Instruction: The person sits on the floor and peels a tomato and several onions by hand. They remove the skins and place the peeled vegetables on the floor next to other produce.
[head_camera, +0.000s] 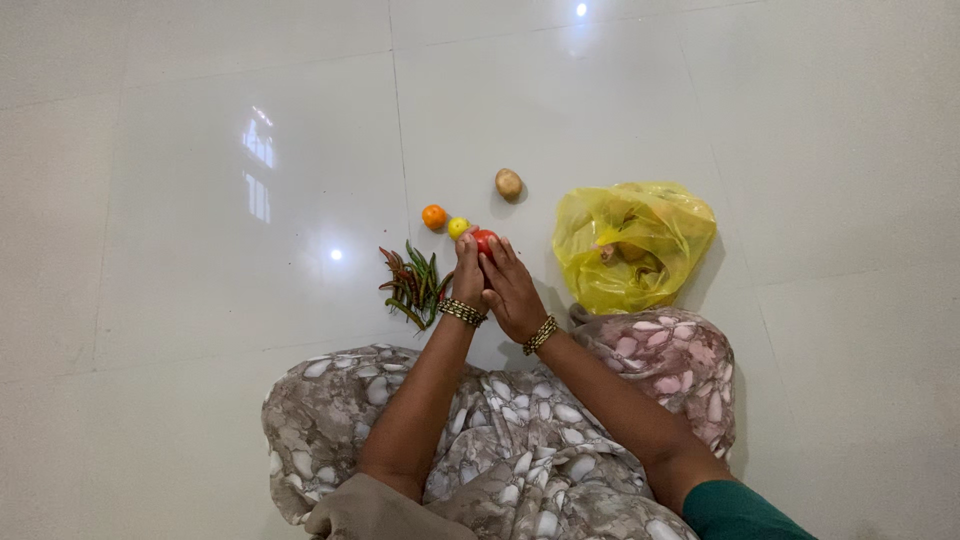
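Both hands, left (467, 272) and right (512, 288), were clasped together round a red tomato (485, 240) above the floor (200, 300); chillies (412, 285), lemon (458, 227) and bag (630, 245) lay near.

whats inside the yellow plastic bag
Through the yellow plastic bag, which lies on the floor beside the right hand, a few brownish rounded lumps show, maybe potatoes or onions. The crumpled film hides how many there are and what lies beneath them.
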